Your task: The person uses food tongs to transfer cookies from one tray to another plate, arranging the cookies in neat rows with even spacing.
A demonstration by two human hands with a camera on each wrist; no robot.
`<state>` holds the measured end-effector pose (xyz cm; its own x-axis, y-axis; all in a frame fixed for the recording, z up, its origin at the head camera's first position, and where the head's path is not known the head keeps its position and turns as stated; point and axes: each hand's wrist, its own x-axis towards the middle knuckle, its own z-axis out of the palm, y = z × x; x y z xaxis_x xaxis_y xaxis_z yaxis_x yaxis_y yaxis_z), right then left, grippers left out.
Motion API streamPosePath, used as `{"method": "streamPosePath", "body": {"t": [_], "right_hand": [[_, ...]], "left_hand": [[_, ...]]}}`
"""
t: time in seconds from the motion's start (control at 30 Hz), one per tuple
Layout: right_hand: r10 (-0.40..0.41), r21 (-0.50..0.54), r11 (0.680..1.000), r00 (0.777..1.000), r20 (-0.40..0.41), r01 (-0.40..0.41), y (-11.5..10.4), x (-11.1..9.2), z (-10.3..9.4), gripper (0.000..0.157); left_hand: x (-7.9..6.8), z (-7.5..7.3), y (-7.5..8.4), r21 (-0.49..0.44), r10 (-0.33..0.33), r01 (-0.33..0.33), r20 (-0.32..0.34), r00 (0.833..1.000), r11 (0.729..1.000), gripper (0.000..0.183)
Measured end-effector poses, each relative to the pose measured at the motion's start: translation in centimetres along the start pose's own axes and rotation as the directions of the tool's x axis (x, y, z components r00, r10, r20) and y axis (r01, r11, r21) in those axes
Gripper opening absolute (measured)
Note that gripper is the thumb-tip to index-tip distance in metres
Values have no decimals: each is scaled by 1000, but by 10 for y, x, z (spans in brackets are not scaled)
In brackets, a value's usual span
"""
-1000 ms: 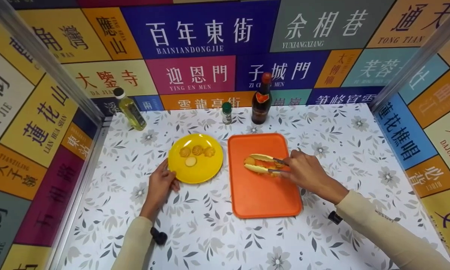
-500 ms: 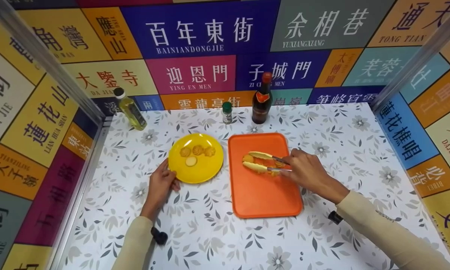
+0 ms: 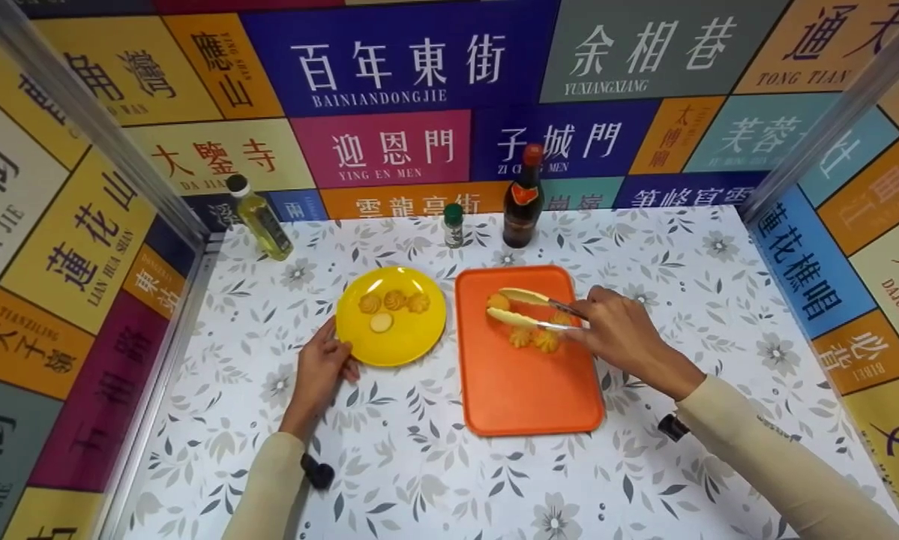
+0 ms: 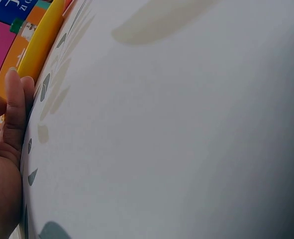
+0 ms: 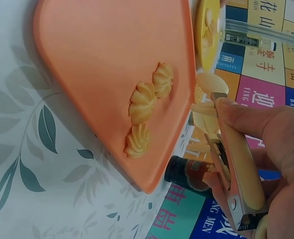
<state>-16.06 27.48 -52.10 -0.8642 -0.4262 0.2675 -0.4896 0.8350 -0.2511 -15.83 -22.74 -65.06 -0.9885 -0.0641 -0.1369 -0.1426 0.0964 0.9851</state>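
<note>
My right hand (image 3: 621, 326) grips a pair of tongs (image 3: 543, 326) with pale yellow tips, over the orange tray (image 3: 524, 397). Between the tips sits a golden cookie (image 3: 497, 301), partly covered by them; in the right wrist view the held cookie (image 5: 198, 93) shows beside the tips. Three piped cookies (image 5: 142, 102) lie on the tray below. My left hand (image 3: 322, 364) holds the lower left rim of a yellow plate (image 3: 393, 349), thumb at the edge. On that plate are three swirled cookies (image 3: 395, 301) and a pale, flat round one (image 3: 382, 323).
An oil bottle (image 3: 260, 221) stands at the back left of the flowered tabletop (image 3: 419, 480). Behind the plate and tray are a small green-capped jar (image 3: 453, 226) and a dark red-capped bottle (image 3: 522, 202). Lettered panels (image 3: 389, 150) wall the table in.
My right hand has raised the tongs with the cookie up and away from the other cookies, which now show more fully on the tray. The left hand and plate have stayed put.
</note>
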Motion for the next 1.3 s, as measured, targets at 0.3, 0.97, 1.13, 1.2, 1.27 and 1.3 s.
{"method": "streamPosePath", "body": {"t": [0.3, 0.97, 1.13, 1.2, 1.27, 1.3], "right_hand": [[17, 11, 1000, 1000, 7, -17, -1, 2, -3, 34], [14, 26, 1000, 1000, -14, -13, -3, 4, -1, 39], [9, 31, 999, 1000, -12, -8, -3, 4, 0, 40], [4, 31, 1000, 1000, -18, -3, -3, 4, 1, 39], [0, 31, 1000, 1000, -23, 1, -4, 4, 1, 39], [-1, 31, 1000, 1000, -24, 2, -4, 5, 1, 39]], "left_hand": [[0, 0, 0, -6, 9, -9, -2, 1000, 1000, 68], [1, -2, 0, -23, -15, 16, 27, 1000, 1000, 70], [1, -3, 0, -29, -26, 27, 38, 999, 999, 72], [1, -3, 1, -28, -28, 29, 38, 999, 999, 73], [0, -3, 1, -31, -25, 27, 40, 999, 999, 74], [0, -3, 1, -36, -23, 24, 42, 999, 999, 74]]}}
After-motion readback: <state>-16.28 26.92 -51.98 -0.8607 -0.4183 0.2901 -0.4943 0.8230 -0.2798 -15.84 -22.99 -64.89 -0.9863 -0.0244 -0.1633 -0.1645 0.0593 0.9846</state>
